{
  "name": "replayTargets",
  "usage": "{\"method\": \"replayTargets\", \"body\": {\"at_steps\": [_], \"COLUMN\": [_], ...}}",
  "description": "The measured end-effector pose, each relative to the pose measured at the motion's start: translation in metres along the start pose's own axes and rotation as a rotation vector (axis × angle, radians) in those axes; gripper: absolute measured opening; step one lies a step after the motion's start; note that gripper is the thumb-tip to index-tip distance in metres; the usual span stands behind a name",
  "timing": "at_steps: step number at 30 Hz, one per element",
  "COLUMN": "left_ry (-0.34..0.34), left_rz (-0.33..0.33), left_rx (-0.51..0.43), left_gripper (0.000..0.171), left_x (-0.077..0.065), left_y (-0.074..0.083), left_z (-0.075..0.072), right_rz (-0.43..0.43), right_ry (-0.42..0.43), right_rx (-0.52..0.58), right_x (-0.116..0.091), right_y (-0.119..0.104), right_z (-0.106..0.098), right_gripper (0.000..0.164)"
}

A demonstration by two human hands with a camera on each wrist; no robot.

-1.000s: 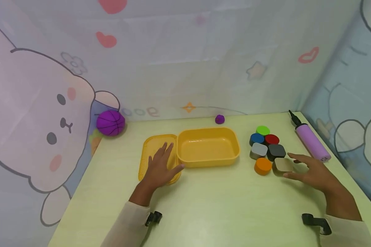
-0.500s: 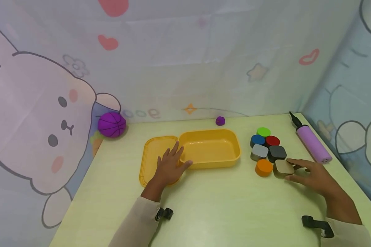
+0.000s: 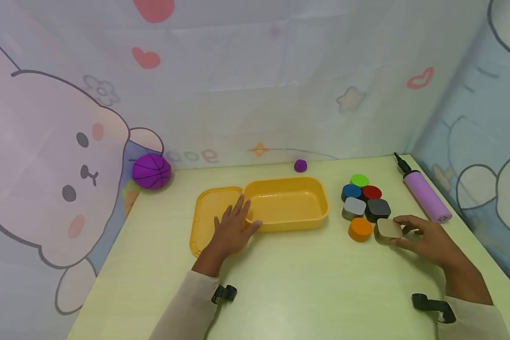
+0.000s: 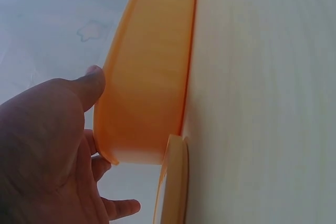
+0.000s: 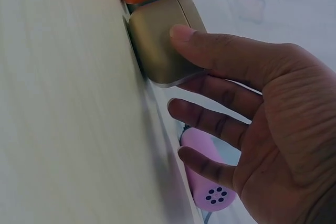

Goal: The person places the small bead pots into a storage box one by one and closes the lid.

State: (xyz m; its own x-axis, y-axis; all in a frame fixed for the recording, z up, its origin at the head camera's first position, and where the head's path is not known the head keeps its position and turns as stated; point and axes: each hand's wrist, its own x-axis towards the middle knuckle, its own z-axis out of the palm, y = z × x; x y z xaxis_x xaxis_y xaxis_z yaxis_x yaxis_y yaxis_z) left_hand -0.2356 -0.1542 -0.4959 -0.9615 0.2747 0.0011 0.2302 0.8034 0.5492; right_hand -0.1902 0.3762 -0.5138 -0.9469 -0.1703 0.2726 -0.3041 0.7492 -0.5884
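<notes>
A gold rounded-square tin (image 3: 388, 229) stands on the table, a lid seam showing near its top in the right wrist view. My right hand (image 3: 427, 237) pinches it from the right, thumb on its near side and a finger behind; the other fingers are apart from it. My left hand (image 3: 231, 232) is spread at the left end of the yellow box (image 3: 286, 226), over the yellow lid (image 3: 206, 222). In the left wrist view, the thumb lies along the rim of that box (image 4: 144, 72) and fingertips show at its corner.
Beside the gold tin stand an orange round tin (image 3: 360, 229), a silver tin (image 3: 354, 208), a black tin (image 3: 378, 209), and red, blue and green ones. A purple ball (image 3: 151, 171), small purple object (image 3: 300, 165) and lilac pump (image 3: 427, 196) lie farther out.
My right hand has closed its thumb and finger onto the gold tin. The left hand has moved right, from over the lid to the box's left end.
</notes>
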Motion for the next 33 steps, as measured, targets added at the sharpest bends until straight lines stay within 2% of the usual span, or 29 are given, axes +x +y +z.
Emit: {"method": "replayTargets", "body": {"at_steps": [8, 14, 20, 23, 27, 33], "left_ry": [-0.005, -0.019, -0.011, -0.01, -0.01, -0.013], "left_rz": [0.014, -0.008, 0.008, 0.006, 0.006, 0.006], "left_rx": [-0.028, 0.004, -0.029, -0.027, -0.019, -0.034], "left_gripper": [0.084, 0.083, 0.083, 0.083, 0.083, 0.083], "left_x": [0.001, -0.001, -0.001, 0.001, 0.002, 0.001], "left_y": [-0.002, -0.007, -0.006, -0.006, -0.008, -0.006], "left_z": [-0.002, -0.001, -0.002, -0.002, 0.0, 0.0], "right_rz": [0.024, 0.02, -0.095, -0.178, -0.242, -0.219], "right_ry": [0.036, 0.095, 0.205, 0.234, 0.252, 0.251], "right_rx": [0.044, 0.079, 0.093, 0.089, 0.09, 0.106], "right_x": [-0.004, -0.006, 0.006, 0.013, 0.022, 0.039], "right_y": [-0.001, -0.009, -0.02, -0.027, -0.034, -0.047], "right_z": [-0.005, -0.009, -0.013, -0.012, -0.009, -0.005], "right_gripper": [0.051, 0.053, 0.055, 0.058, 0.062, 0.062]}}
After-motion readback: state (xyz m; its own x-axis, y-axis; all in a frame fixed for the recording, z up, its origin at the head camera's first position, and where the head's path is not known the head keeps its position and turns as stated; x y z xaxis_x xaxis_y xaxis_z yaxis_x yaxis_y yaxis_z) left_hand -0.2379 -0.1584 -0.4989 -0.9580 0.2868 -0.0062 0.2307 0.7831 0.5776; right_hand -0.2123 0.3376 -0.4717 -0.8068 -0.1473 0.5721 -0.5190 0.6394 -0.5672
